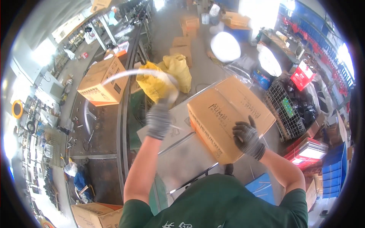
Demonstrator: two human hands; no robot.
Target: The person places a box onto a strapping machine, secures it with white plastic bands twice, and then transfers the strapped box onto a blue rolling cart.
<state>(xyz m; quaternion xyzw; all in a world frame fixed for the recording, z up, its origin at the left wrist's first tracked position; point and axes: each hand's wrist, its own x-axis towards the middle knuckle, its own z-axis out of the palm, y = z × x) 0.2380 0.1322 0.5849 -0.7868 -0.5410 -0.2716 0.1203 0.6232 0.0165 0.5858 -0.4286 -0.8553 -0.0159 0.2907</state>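
Note:
My left hand (158, 119), in a grey glove, is raised left of a closed cardboard box (216, 114) and looks closed. A blurred, curved whitish strip (142, 71) arcs from the top of that hand out to the left; motion hides its exact kind. The box stands on a grey metal-topped surface (173, 154), its top flaps meeting along a seam. On the near right part of the box top, my gloved right hand (249, 140) rests with its fingers apart, holding nothing.
Another cardboard box (104, 81) sits on the dark workbench (97, 136) at left, where scraps lie scattered. Yellow sacks (178, 70) stand beyond my left hand. At right are a wire cage (283, 110) of dark parts, red cartons (308, 150) and a blue bin (334, 171).

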